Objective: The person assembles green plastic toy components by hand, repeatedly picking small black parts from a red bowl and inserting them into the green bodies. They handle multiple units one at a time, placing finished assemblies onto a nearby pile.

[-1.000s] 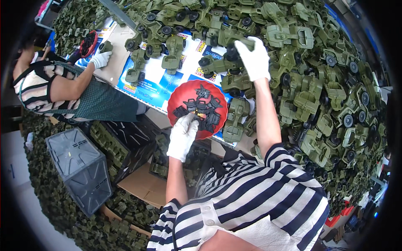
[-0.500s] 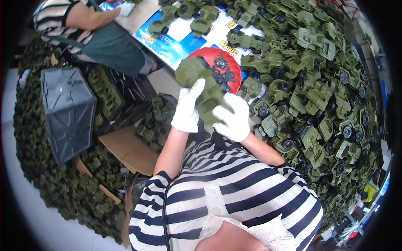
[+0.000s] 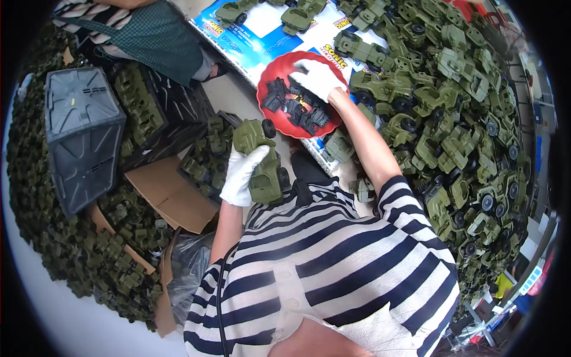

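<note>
My left hand (image 3: 239, 177), in a white glove, grips a green toy jeep (image 3: 266, 185) with dark wheels in front of my body. The thumb lies across the jeep's side; the other fingers are mostly hidden beneath it. My right hand (image 3: 319, 79), also gloved, reaches over a red scalloped bowl (image 3: 266, 77). Its fingers are spread apart above the bowl's far side, and nothing shows in them. Small black plastic parts (image 3: 292, 107) lie in a loose heap in the bowl, just below that hand.
Many green toy vehicles (image 3: 440, 143) are piled on the right. Printed blue-and-white sheets (image 3: 250, 38) cover the table. On the left stand a grey crate (image 3: 83, 131), a cardboard flap (image 3: 172, 193) and more toys. A co-worker in a green apron (image 3: 154, 41) is at upper left.
My right hand has left the toy jeep and moved up over the red bowl. My left hand has brought the jeep lower and to the left, tilting it so its wheels show.
</note>
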Tool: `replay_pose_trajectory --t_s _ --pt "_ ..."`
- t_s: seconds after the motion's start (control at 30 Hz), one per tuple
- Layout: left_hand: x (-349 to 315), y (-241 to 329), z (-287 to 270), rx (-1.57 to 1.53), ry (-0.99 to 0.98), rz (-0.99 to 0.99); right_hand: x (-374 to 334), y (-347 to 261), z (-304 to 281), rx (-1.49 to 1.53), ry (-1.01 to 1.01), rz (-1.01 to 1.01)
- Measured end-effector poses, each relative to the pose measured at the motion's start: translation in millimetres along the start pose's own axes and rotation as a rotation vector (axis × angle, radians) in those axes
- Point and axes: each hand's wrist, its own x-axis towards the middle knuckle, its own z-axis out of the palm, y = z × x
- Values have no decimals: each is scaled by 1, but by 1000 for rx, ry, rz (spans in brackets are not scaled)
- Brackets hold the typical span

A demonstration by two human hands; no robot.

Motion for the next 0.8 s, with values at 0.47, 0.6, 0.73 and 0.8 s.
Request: replay_pose_trajectory --t_s 0.47,0.6,0.73,0.8 --pt "12 8 9 341 -205 155 -41 -50 -65 -7 -87 -88" --pt "17 23 25 808 -402 178 -82 -86 -89 139 -364 -194" --pt "16 17 29 687 -479 134 -96 -132 -124 105 -687 75" --pt "9 27 40 475 -549 20 -93 -81 -109 148 -563 -427"
